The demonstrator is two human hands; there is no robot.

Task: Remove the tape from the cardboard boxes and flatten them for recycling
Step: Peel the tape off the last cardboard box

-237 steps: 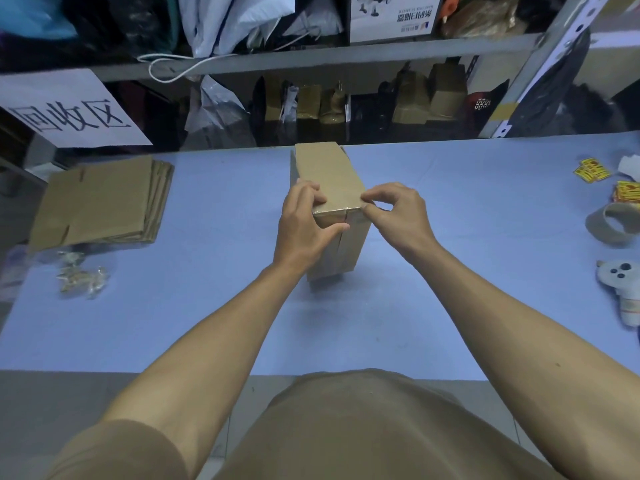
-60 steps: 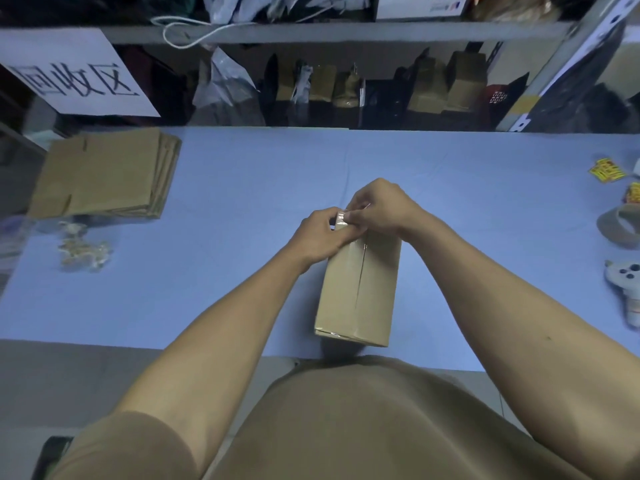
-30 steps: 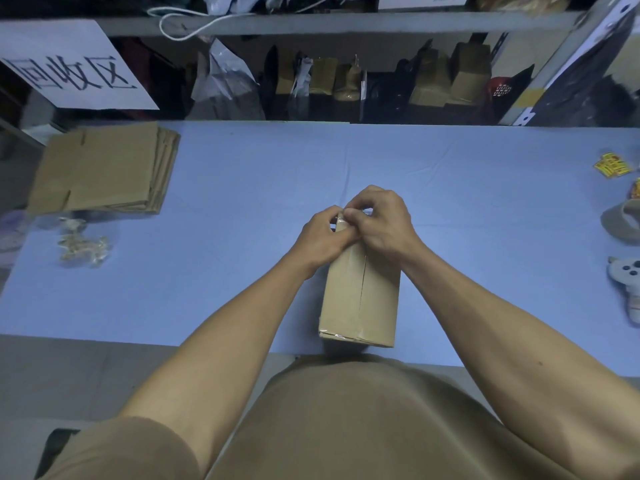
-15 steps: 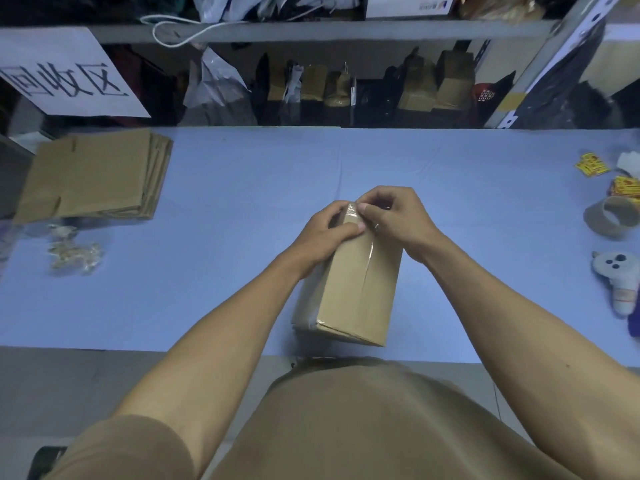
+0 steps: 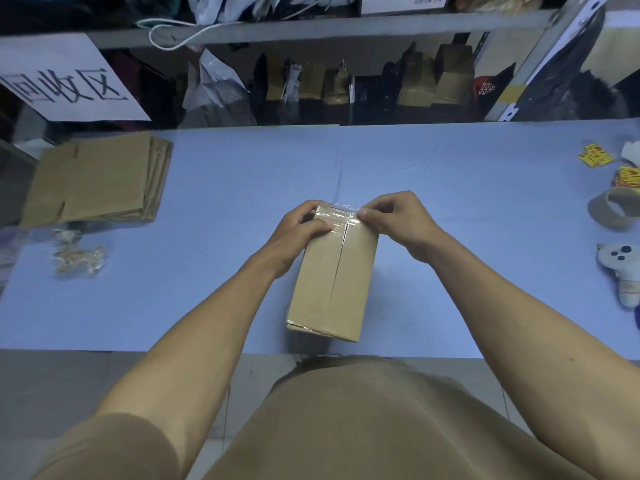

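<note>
A narrow brown cardboard box lies lengthwise on the blue table, its seam facing up. Clear tape shines across the box's far end. My left hand grips the far left corner of the box, fingers curled over the edge. My right hand pinches the tape at the far right corner between thumb and forefinger. A stack of flattened boxes lies at the far left of the table.
Crumpled clear tape scraps lie in front of the flat stack. At the right edge are a tape roll, a small white plush toy and yellow stickers. Shelves with bags and boxes stand behind the table.
The box was standing upright earlier and now lies flat near the front edge. My right hand has shifted to the right, drawing a strip of tape sideways across the far end.
</note>
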